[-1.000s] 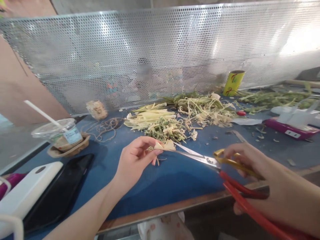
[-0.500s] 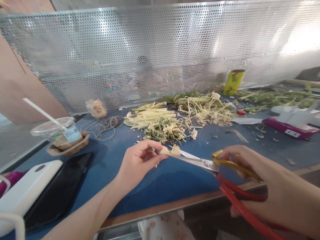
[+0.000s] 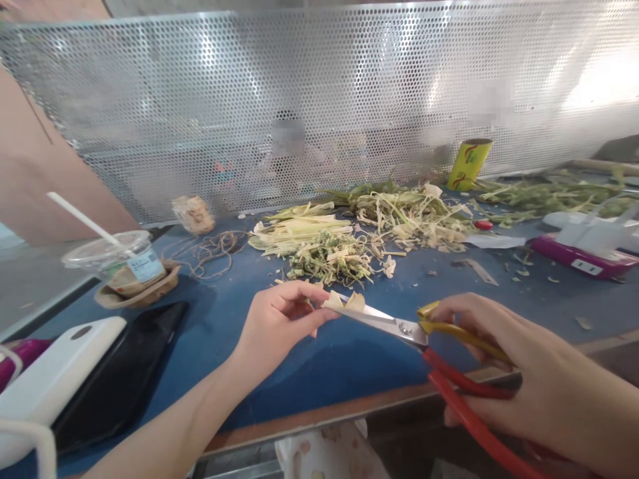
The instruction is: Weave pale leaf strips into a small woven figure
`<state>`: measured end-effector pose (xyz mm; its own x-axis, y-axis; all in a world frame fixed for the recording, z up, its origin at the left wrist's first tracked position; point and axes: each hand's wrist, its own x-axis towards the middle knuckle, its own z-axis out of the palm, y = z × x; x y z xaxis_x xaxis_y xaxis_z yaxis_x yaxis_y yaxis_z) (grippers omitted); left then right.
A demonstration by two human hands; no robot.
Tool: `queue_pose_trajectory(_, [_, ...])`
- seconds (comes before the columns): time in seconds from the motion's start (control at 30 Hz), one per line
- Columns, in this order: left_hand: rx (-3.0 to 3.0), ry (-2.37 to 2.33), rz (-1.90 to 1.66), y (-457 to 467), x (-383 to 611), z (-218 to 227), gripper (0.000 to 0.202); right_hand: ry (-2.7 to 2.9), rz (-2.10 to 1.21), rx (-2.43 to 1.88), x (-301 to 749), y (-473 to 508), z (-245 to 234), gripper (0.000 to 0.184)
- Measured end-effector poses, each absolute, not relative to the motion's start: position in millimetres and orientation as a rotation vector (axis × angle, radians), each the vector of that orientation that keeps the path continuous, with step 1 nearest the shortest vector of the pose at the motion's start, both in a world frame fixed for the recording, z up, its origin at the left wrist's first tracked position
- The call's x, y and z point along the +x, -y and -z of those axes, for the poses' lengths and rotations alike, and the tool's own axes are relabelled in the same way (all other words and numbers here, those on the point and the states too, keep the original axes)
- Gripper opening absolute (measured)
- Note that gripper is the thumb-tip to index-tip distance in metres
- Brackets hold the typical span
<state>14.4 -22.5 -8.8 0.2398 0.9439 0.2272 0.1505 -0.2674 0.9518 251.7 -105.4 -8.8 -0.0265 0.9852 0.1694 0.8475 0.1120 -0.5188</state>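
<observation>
My left hand (image 3: 279, 322) pinches a small pale plant piece (image 3: 344, 301) between thumb and fingers, just above the blue table (image 3: 319, 366). My right hand (image 3: 519, 372) grips a pair of scissors (image 3: 429, 339) with one yellow and one red handle. The steel blades point left and meet the plant piece at its base. Beyond my hands lies a heap of cut stems and green-yellow trimmings (image 3: 349, 233).
A lidded drink cup with a straw (image 3: 117, 263) sits at the left, by a black phone (image 3: 120, 372) and a white device (image 3: 54, 379). Twine (image 3: 212, 249) lies behind. A purple-and-white scale (image 3: 584, 249) and a yellow-green can (image 3: 468, 164) stand right. A perforated metal screen (image 3: 319, 100) backs the table.
The scissors and my right hand have moved left toward the plant piece, and the blades have closed in on it. My left hand has stayed almost in place.
</observation>
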Motion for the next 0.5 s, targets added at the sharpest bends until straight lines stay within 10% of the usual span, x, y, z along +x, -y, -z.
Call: queue_pose_trajectory(0.5, [1.506, -0.954, -1.129, 22.5, 17.7, 4.1, 0.045, 1.949, -0.441, -1.699, 253.7, 104.1, 11.6, 0.037])
